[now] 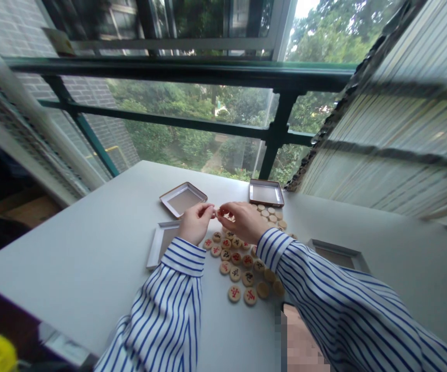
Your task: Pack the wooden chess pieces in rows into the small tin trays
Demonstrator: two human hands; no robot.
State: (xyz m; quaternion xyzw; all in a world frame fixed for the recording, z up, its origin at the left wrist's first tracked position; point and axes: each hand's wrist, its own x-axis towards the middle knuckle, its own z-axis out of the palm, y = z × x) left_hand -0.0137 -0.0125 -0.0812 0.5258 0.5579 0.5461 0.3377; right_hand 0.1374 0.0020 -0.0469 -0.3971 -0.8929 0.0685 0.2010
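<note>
My left hand (195,225) is closed in a pinch above the table; what it holds, if anything, is hidden. Close beside it, my right hand (243,221) pinches a round wooden Chinese chess piece (218,213) between thumb and fingers. Below both hands lie several more Chinese chess pieces (236,257), face up with red or black characters. Plain-faced discs (272,219) are spread beyond my right hand, and a few others lie by my right sleeve. My right hand and forearm hide part of the spread.
Shallow box parts stand around the pieces: a tray (164,202) at the back left, another (266,203) at the back, a third (154,253) partly behind my left hand, and one (357,258) at the right. The white table (72,248) meets a railed window.
</note>
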